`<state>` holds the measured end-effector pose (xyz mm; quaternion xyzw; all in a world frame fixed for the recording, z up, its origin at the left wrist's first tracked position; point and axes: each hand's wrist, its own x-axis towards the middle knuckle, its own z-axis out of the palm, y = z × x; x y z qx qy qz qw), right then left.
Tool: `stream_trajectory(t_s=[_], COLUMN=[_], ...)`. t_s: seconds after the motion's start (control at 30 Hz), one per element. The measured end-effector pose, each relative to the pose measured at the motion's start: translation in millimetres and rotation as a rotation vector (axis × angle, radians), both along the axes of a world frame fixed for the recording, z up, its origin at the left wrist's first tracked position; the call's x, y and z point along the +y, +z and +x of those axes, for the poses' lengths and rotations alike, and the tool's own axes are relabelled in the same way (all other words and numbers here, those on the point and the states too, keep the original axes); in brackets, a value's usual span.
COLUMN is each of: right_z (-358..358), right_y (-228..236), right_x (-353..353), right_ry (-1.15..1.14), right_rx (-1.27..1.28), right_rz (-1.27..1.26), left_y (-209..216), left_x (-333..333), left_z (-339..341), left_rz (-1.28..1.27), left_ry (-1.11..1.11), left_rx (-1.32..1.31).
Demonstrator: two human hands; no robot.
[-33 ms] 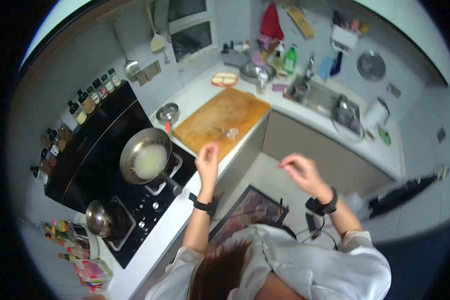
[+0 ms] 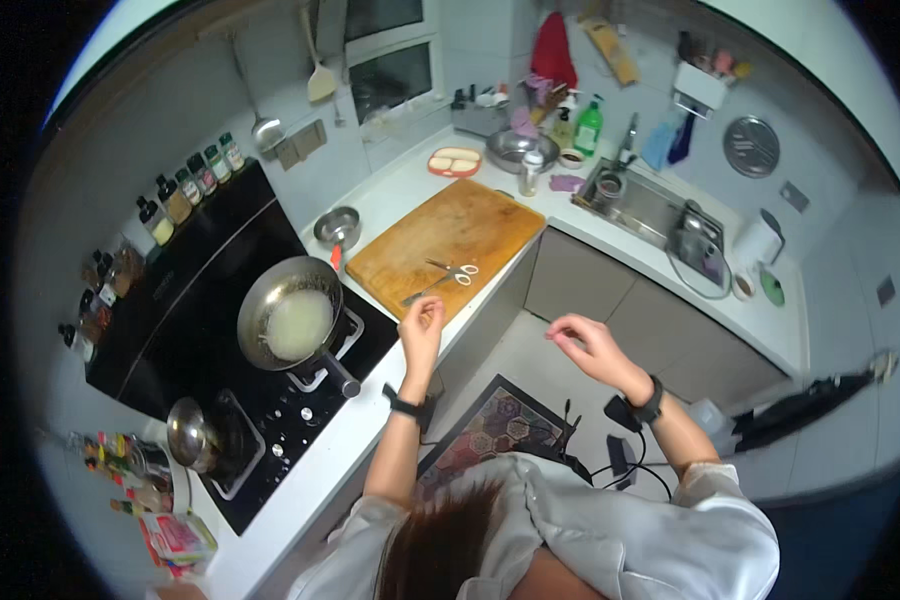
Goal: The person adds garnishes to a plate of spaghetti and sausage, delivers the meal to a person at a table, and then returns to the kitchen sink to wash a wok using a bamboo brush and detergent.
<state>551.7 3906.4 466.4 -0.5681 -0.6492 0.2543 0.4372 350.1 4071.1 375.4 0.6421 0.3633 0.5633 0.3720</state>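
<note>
My left hand [image 2: 423,325], fingers loosely curled and apart, is in the air by the near edge of a wooden cutting board [image 2: 450,225]. Nothing shows in it. Scissors [image 2: 460,272] with white handle loops lie on the board just beyond its fingertips, blades spread. To the right, my right hand [image 2: 595,350] hovers over the floor in front of the cabinets, bent fingers apart from the thumb and no object visible in it. Left of my left hand, a frying pan [image 2: 255,335] with pale, cloudy liquid [image 2: 300,325] stands on the black gas stove [image 2: 300,440].
A small metal pan [image 2: 338,225] with a red handle sits between stove and board. A second pan [image 2: 192,435] is on the nearer burner. Beyond the board are a red tray [image 2: 438,168] and metal bowl [image 2: 510,150]. The sink [image 2: 650,215] is right. Cables [image 2: 635,465] lie on the floor.
The picture is sharper, and the surroundings have shifted slightly within it. Both my hands appear a little lower, still raised with fingers bent. The scissors and pans stay in place.
</note>
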Motion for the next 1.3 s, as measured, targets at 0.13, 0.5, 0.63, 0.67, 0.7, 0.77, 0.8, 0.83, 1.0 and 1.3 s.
stream_trajectory(t_s=[0.13,0.5,0.63,0.67,0.7,0.77,0.8,0.83,1.0,1.3], right_z=[63.0,24.2,36.9,49.9,53.5,70.6,69.9,85.4,163.5,283.9], right_y=[-120.4,-271.7,-266.3,-288.2,-288.1,-278.8,-268.6,-295.4,-296.3,-171.8], right_x=[116.4,305.3,316.1,318.8,330.2,346.6,349.2,352.4,349.2,286.6], right_ry=[0.048,-0.074,0.054,0.119,0.145,0.239,0.336,0.275,0.269,-0.335], right_rx=[0.039,-0.773,-0.917,-0.856,-0.818,-0.708,-0.615,-0.585,-0.207,-0.607], right_rz=[-0.276,-0.136,-0.24,-0.287,-0.295,-0.473,-0.617,-0.648,-0.706,-0.647], left_y=[-92.0,-163.7,-131.9,-98.2,-156.5,-142.9,-148.0,-150.9,-132.4,-172.4], left_x=[58.7,167.2,164.6,162.2,176.6,179.5,184.9,192.6,216.6,208.4], left_z=[43.3,72.0,65.1,73.8,48.9,45.3,40.2,50.9,144.5,417.9], left_rz=[0.014,-0.005,0.011,0.074,-0.008,-0.06,-0.089,-0.1,-0.158,-0.813], left_ry=[0.225,0.183,0.267,0.253,0.291,0.32,0.344,0.34,-0.279,-0.867], left_rx=[0.661,1.194,1.104,1.081,1.141,1.249,1.29,1.327,1.215,0.108])
